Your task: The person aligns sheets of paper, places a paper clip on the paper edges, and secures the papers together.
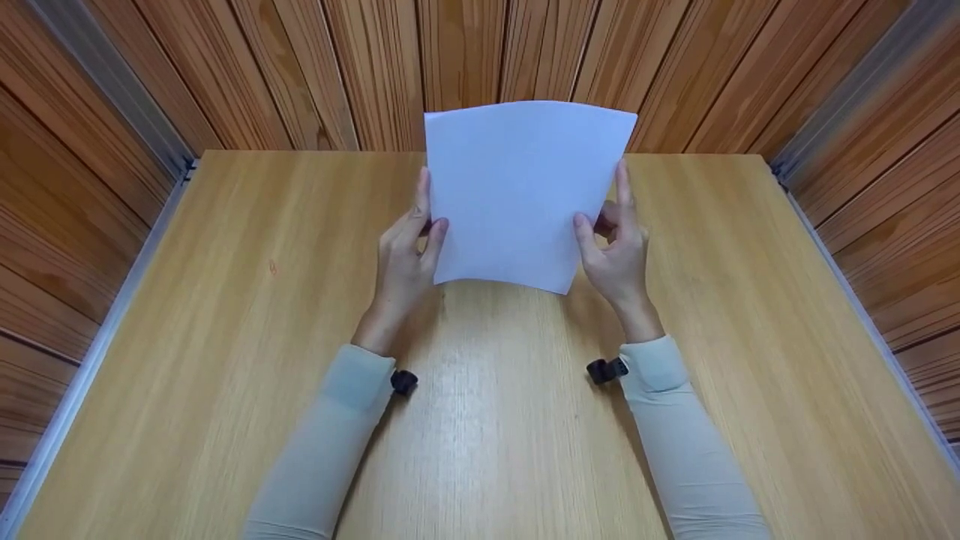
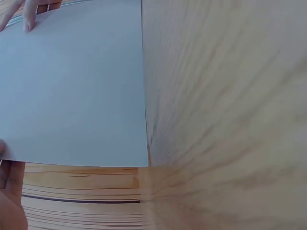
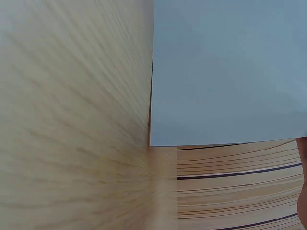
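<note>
A blank white sheet of paper (image 1: 517, 195) stands tilted up over the far middle of the table, bowed slightly along its top and bottom edges. My left hand (image 1: 405, 255) pinches its left side, thumb on the near face and fingers behind. On the right side my right hand (image 1: 619, 251) holds it the same way, forefinger pointing up along the edge. The left wrist view shows the paper (image 2: 72, 86) close to the table top, with left-hand fingers at the lower left corner. In the right wrist view the paper (image 3: 230, 72) fills the upper right.
The wooden table (image 1: 225, 360) spreads under both forearms. Plank walls (image 1: 465, 60) rise behind it and at both sides, with metal strips (image 1: 97, 352) along the side edges. A small orange mark (image 1: 273, 267) lies on the left of the table. Small black cameras (image 1: 606, 370) sit at both wrists.
</note>
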### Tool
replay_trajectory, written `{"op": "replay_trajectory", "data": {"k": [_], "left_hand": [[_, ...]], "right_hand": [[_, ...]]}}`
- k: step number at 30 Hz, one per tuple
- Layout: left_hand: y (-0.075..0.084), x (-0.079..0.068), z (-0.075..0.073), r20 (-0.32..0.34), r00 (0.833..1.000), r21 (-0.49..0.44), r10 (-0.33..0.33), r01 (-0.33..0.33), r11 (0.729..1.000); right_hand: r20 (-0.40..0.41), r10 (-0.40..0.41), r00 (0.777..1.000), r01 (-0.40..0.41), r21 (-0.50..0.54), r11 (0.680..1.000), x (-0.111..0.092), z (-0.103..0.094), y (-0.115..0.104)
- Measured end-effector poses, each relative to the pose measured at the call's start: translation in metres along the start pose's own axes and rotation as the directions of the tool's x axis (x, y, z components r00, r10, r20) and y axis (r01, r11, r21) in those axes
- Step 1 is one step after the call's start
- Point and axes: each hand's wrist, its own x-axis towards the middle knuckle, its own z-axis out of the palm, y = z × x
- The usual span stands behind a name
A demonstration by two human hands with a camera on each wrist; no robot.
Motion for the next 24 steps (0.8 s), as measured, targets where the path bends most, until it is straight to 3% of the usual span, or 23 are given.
{"op": "replay_trajectory", "data": {"k": [9, 24], "left_hand": [[-0.0015, -0.0004, -0.0003, 0.011, 0.999, 0.023, -0.030, 0.030, 0.999], [-0.0009, -0.0006, -0.0022, 0.037, 0.992, 0.000, -0.118, 0.118, 0.993]], "right_hand": [[0.158, 0.082, 0.984, -0.081, -0.015, 0.997, -0.0013, -0.0056, 0.0000], [0.180, 0.085, 0.980, -0.083, -0.020, 0.996, -0.0024, -0.0071, 0.0020]]}}
